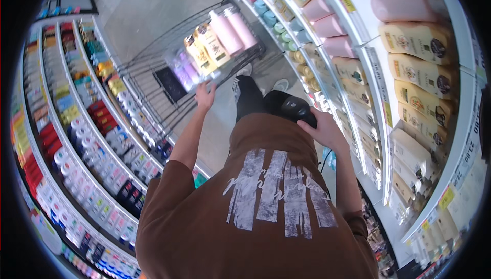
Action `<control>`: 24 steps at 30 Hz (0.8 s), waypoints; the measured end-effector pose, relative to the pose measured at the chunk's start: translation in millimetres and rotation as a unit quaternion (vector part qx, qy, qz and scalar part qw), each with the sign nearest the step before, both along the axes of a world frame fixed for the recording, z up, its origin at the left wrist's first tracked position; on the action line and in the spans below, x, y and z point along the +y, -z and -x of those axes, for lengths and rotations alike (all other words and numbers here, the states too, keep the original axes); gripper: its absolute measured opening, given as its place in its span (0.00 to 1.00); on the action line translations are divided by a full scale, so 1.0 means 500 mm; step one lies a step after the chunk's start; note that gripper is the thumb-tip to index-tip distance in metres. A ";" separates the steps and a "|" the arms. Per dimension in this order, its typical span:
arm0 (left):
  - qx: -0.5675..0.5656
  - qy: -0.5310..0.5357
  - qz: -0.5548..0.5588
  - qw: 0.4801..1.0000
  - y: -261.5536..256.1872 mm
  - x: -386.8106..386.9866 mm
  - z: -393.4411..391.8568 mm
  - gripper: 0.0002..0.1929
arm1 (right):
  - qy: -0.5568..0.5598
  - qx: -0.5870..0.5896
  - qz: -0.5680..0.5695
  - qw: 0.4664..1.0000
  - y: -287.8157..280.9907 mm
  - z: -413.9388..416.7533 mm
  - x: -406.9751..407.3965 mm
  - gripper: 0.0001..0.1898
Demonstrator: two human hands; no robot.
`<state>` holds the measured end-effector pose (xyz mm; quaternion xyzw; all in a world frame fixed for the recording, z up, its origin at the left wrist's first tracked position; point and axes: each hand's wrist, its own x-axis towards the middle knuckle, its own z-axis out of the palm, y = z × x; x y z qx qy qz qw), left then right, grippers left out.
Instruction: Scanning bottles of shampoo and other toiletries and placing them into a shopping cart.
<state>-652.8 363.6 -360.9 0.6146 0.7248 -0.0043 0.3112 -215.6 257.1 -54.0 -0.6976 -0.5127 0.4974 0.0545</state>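
Observation:
My left hand (pixel 206 95) is beside the near rim of a wire shopping cart (pixel 253 57), fingers apart and nothing visible in them. Whether its fingertips touch the rim I cannot tell. Inside the cart stand pink pump bottles (pixel 226 33), two cream-yellow bottles (pixel 206 48) with dark printing and several purple bottles (pixel 186 69). A flat black panel (pixel 170 84) is on the cart's left side. At my waist, my right hand (pixel 326 129) is curled around the end of a rounded black device or pouch (pixel 295 108); its exact kind is unclear.
Close on the right rises a shelf unit (pixel 370 68) with pink, yellow and white bottles and price tags. Another shelf unit (pixel 92 137) packed with small bottles curves along the left. Grey floor (pixel 126 14) runs between them. My shoe (pixel 282 85) shows beyond the black device.

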 end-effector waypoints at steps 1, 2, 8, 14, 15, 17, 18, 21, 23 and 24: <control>-0.063 -0.050 -0.033 0.996 0.025 0.022 0.018 0.29 | 0.014 0.004 -0.011 1.000 0.002 0.006 0.002 0.29; -0.053 -0.070 -0.059 0.994 0.049 0.054 0.030 0.29 | 0.036 0.004 -0.020 0.999 0.004 0.015 -0.003 0.29; -0.119 -0.142 0.034 0.982 0.228 0.295 0.184 0.31 | 0.108 -0.011 -0.079 0.991 0.003 0.116 -0.010 0.30; -0.226 -0.170 0.069 0.957 0.187 0.376 0.076 0.40 | 0.202 0.004 0.006 0.979 -0.014 0.234 -0.004 0.28; -0.225 -0.161 0.069 0.959 0.191 0.386 0.081 0.40 | 0.212 0.006 0.004 0.977 -0.015 0.249 -0.002 0.28; -0.198 -0.197 0.118 0.953 0.201 0.402 0.084 0.39 | 0.224 0.017 0.023 0.974 -0.022 0.276 0.004 0.27; -0.221 -0.191 0.116 0.949 0.202 0.399 0.085 0.41 | 0.231 0.018 0.021 0.973 -0.022 0.288 0.008 0.27; -0.157 -0.183 0.213 0.947 0.132 0.387 0.048 0.40 | 0.244 0.008 0.026 0.969 -0.008 0.321 -0.002 0.27; -0.091 -0.118 0.214 0.965 0.225 0.442 0.200 0.36 | 0.241 -0.011 -0.103 0.965 0.009 0.342 -0.010 0.28; -0.163 -0.092 0.102 0.977 0.235 0.389 0.176 0.41 | 0.253 -0.005 -0.087 0.964 0.000 0.346 -0.005 0.28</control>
